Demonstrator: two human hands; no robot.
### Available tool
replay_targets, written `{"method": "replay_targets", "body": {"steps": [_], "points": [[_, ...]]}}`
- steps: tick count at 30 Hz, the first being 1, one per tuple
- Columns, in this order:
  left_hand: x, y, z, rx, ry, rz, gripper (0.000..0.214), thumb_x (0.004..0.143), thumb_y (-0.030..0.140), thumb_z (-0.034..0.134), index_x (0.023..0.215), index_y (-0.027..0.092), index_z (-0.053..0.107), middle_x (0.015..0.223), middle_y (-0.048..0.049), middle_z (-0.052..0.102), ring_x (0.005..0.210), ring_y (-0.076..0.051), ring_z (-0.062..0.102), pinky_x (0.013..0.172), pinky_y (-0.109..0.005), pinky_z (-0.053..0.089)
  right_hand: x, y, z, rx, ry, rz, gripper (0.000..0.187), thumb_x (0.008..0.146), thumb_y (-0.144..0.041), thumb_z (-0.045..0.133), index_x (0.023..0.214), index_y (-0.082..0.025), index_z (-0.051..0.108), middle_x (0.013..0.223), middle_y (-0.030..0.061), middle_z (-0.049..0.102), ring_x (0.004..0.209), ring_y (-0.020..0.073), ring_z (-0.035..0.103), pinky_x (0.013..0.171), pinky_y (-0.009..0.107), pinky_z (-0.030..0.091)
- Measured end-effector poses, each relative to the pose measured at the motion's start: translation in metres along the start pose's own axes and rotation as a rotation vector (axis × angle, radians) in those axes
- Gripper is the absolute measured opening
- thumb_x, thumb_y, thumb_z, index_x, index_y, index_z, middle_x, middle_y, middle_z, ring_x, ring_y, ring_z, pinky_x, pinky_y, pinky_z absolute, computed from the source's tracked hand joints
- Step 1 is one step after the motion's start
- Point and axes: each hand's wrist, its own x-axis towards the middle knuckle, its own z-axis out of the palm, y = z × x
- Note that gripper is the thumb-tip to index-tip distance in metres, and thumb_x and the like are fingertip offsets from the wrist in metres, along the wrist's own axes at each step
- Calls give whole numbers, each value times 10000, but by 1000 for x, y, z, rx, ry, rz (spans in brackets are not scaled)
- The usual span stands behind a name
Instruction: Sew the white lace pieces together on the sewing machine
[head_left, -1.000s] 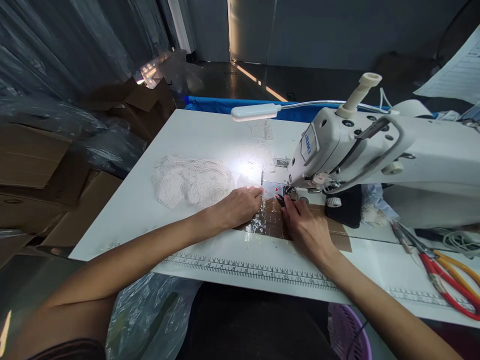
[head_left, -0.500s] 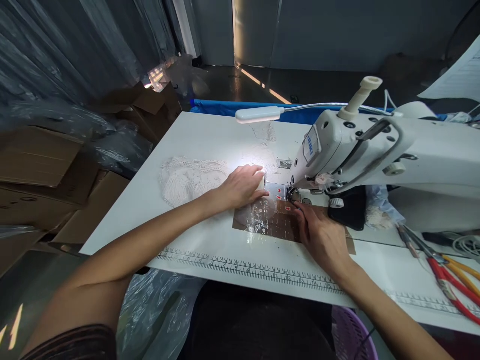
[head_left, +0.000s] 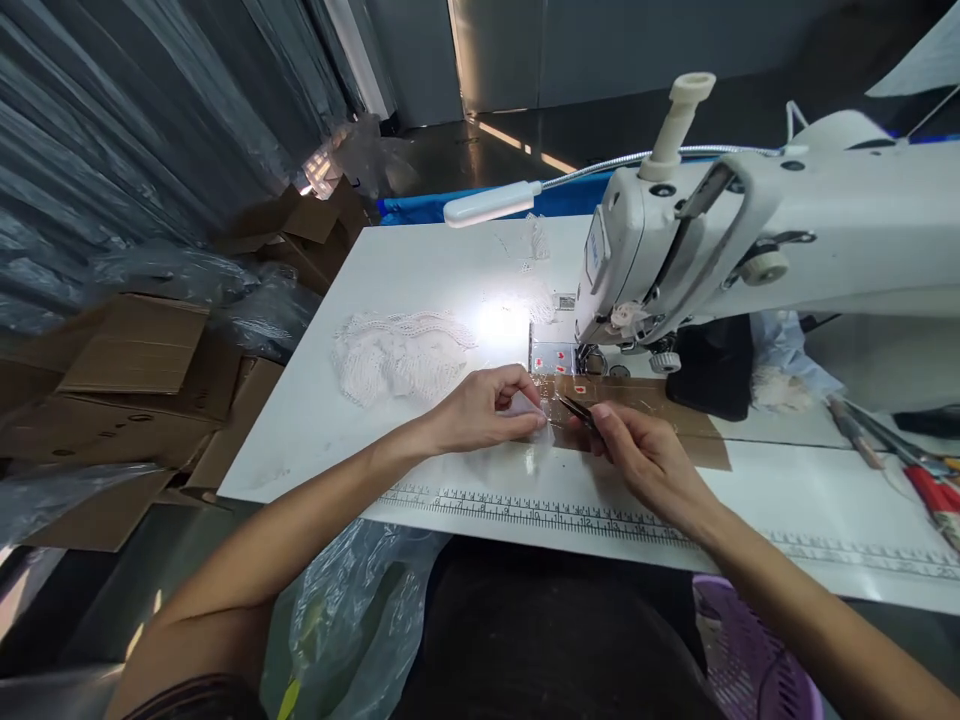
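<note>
Sheer white piece (head_left: 517,404) in your left hand's (head_left: 480,410) pinch
Thumb and forefinger close on it; your right hand (head_left: 641,450) clamps a dark pointed tool (head_left: 576,408) just beside. Beneath: a white table (head_left: 307,430) with a sewing machine (head_left: 675,240); cardboard boxes (head_left: 135,390) stand leftward. Half a second ago, your left fingers were spread.

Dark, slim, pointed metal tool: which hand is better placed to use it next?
Probably the right hand: it grips the tool, tips pointing toward the left hand, which holds thin, whitish material.
</note>
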Motion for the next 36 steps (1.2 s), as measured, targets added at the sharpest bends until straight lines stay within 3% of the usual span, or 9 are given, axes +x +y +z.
{"method": "replay_targets", "body": {"steps": [2,5,8,14,22,36], "points": [[-3,-2,0,-52,-3,4,282,796,320,705,1005,164,595,670,42,608,569,-77,522,554,-214,408,-2,0,4,58,-16,35,532,985,-550,324,650,-187,523,642,10,557,574,124,472,538,247,378],[-6,-4,1,-169,-28,41,402,813,312,702,1152,167,541,792,1,690,770,-128,654,747,-277,504,-5,2,9,87,-32,81,565,980,-573,314,660,-178,560,611,3,533,549,123,454,521,252,364],[-8,-3,2,-254,-39,55,463,829,300,696,1226,160,504,889,-38,725,911,-163,687,861,-324,510,-6,2,13,77,-23,81,560,976,-577,323,691,-173,587,572,-12,501,525,124,449,511,253,356],[-8,1,2,-289,8,-8,506,809,301,730,1237,139,512,861,-47,738,863,-169,702,820,-315,528,-4,2,17,-35,20,-26,512,988,-532,322,719,-184,585,591,-4,536,541,131,470,518,255,350],[-14,4,-4,-342,-20,-90,532,805,272,737,1261,136,499,859,-45,735,824,-151,701,773,-284,550,0,-4,25,-96,43,-51,451,991,-484,333,697,-208,534,566,-21,525,511,128,458,519,253,323],[-16,-4,-5,-287,-43,-48,543,800,276,732,1267,151,486,831,-25,720,858,-169,698,844,-320,511,3,-3,36,-175,62,-105,443,982,-493,339,810,-202,625,619,8,596,563,153,518,577,260,380]]}}
